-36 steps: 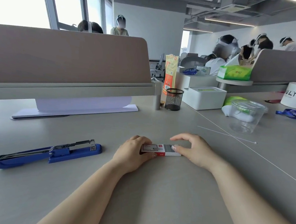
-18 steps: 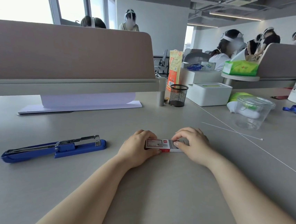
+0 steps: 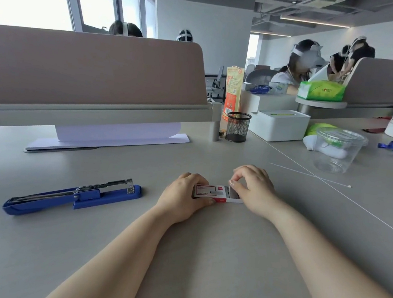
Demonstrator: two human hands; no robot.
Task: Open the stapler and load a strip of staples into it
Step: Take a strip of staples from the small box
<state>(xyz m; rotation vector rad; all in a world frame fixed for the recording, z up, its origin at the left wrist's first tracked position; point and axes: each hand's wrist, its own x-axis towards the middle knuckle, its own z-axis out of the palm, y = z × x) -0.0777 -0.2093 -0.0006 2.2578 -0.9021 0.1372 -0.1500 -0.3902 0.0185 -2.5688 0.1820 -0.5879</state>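
Note:
A blue stapler (image 3: 73, 196) lies opened out flat on the grey desk at the left, its metal staple rail facing up. A small red-and-white staple box (image 3: 212, 193) lies at the desk's middle. My left hand (image 3: 183, 195) grips the box's left end. My right hand (image 3: 252, 190) pinches at the box's right end, where the inner tray is slid out and grey staples (image 3: 233, 192) show. Both hands are well to the right of the stapler.
A desk divider (image 3: 90, 71) with a white sheet (image 3: 117, 134) under it stands behind. A black mesh cup (image 3: 238, 127), a white box (image 3: 279, 124), a clear plastic cup (image 3: 337, 150) and a thin white stick (image 3: 308, 175) lie at the right. People sit beyond.
The box's inner tray has slid out to the right under my right hand, and grey staples now show. My left hand still holds the box. The stapler has not moved.

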